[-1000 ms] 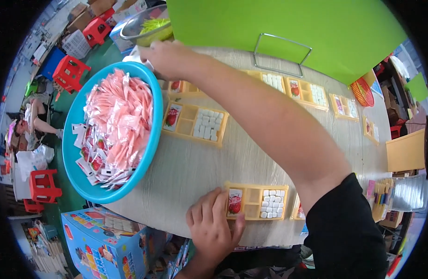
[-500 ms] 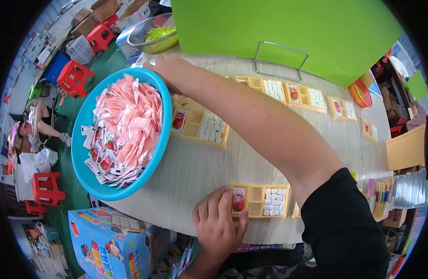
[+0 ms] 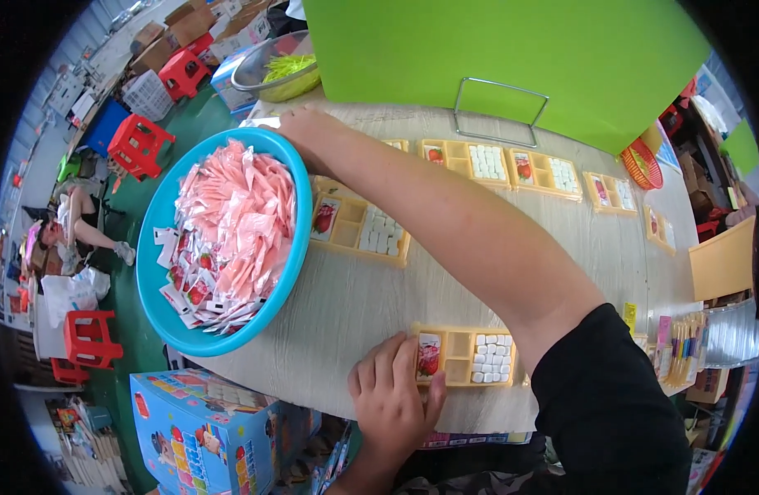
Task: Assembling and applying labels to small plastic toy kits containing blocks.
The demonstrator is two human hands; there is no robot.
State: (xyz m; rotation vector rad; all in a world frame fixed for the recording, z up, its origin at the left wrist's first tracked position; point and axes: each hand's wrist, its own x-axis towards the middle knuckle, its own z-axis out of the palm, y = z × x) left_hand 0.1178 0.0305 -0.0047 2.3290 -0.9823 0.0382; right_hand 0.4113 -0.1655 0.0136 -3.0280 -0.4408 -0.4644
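My left hand (image 3: pixel 393 396) grips the left end of a pale yellow plastic tray (image 3: pixel 458 371) near the table's front edge, fingers along its side and thumb at its lower corner. This tray holds a strawberry-printed sachet (image 3: pixel 428 356) on the left, bare compartments in the middle and white marshmallow-like pieces (image 3: pixel 492 359) on the right. My right arm reaches across the table to the far left. The right hand (image 3: pixel 309 132) is bent down just beyond the rim of a turquoise basin (image 3: pixel 298 247); its fingers are mostly hidden. In the basin lie pink-filled packets (image 3: pixel 239 206) and strawberry-printed sachets.
Several similar trays (image 3: pixel 546 173) line the far side, below a green panel (image 3: pixel 511 58) with a wire stand (image 3: pixel 499 111). Another tray (image 3: pixel 359 229) sits beside the basin. A clear bowl (image 3: pixel 276 70) and a red basket (image 3: pixel 642 165) stand behind; a blue carton (image 3: pixel 206 429) is at lower left.
The whole view has shifted slightly, with things appearing a little further right. The left hand stays on the tray; the right hand remains beyond the basin's rim.
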